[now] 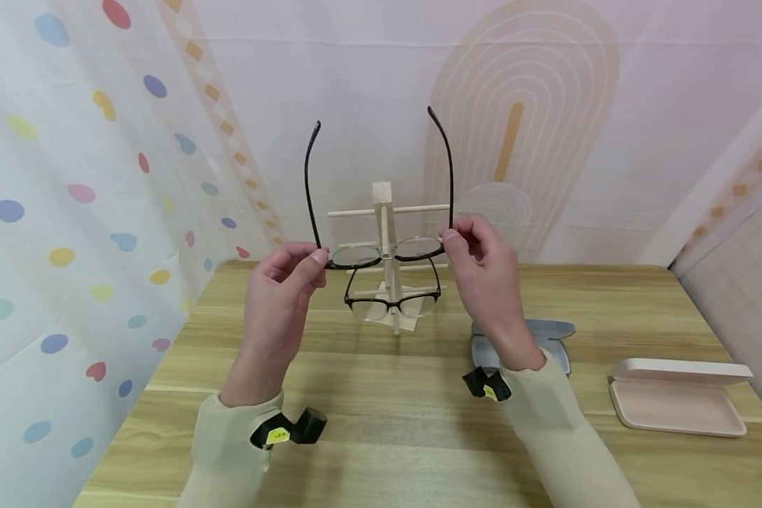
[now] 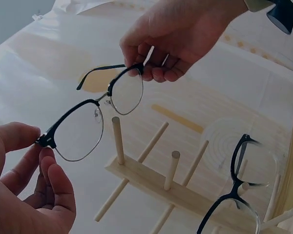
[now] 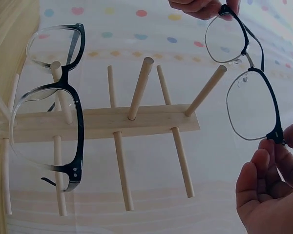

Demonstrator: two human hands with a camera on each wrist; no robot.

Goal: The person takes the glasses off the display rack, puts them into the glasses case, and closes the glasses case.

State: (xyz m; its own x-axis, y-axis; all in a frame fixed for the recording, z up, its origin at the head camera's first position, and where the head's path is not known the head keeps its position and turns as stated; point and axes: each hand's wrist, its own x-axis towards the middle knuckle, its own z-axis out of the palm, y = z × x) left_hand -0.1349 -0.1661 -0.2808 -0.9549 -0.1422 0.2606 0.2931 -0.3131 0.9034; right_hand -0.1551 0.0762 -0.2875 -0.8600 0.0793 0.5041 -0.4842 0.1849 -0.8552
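Note:
A pair of eyeglasses (image 1: 358, 267) with a black browline and thin metal lower rims is held up by both hands, temples unfolded and pointing away. My left hand (image 1: 279, 296) pinches the left corner by the hinge between thumb and fingers. At the opposite hinge, my right hand (image 1: 487, 275) pinches the frame the same way. Just behind the glasses rises a wooden display stand (image 1: 382, 192) with round pegs; in the right wrist view the held glasses (image 3: 269, 97) hang beside the stand's top end. Lower on the stand rests a second pair of black-topped glasses (image 1: 394, 305).
An open blue-grey glasses case (image 1: 551, 328) lies on the wooden table (image 1: 381, 423), partly hidden by the right forearm. Farther right is an open pale pink case (image 1: 679, 409). Patterned curtains (image 1: 330, 85) hang behind and to the left.

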